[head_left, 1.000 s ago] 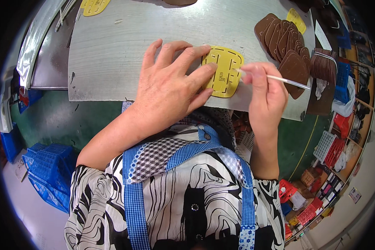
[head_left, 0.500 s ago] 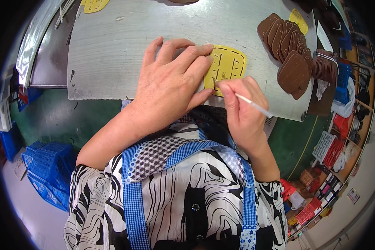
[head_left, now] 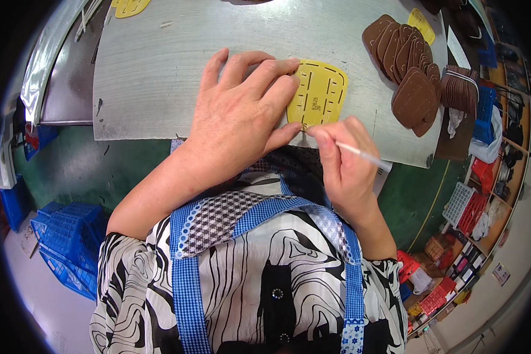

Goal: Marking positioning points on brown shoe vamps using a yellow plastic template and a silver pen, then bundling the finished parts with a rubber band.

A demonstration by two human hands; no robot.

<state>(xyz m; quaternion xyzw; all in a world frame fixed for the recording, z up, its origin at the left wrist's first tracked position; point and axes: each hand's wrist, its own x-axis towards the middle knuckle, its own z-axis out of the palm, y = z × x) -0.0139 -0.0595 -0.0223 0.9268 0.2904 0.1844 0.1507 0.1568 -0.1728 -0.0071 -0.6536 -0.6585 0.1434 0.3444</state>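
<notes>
A yellow slotted template (head_left: 326, 82) with rounded corners lies on the grey board near its front edge. My left hand (head_left: 242, 106) rests flat with its fingers spread, fingertips on the template's left edge and thumb by its lower left corner. Pinched in my right hand (head_left: 349, 162) is a thin white pen (head_left: 360, 153), its rear end pointing right. The pen's tip is at the template's bottom edge, close to my left thumb. Whatever lies under the template is hidden.
Brown slotted pieces (head_left: 416, 97) lie overlapped at the board's right, beside a banded brown stack (head_left: 459, 88). Another yellow template (head_left: 421, 25) is behind them. More yellow pieces (head_left: 130, 7) sit far left. A blue crate (head_left: 68, 236) stands on the floor at left; shelves (head_left: 513, 171) at right.
My right hand has moved the pen tip from a slot in the template's lower left part down to its bottom edge. My left hand stays on the template.
</notes>
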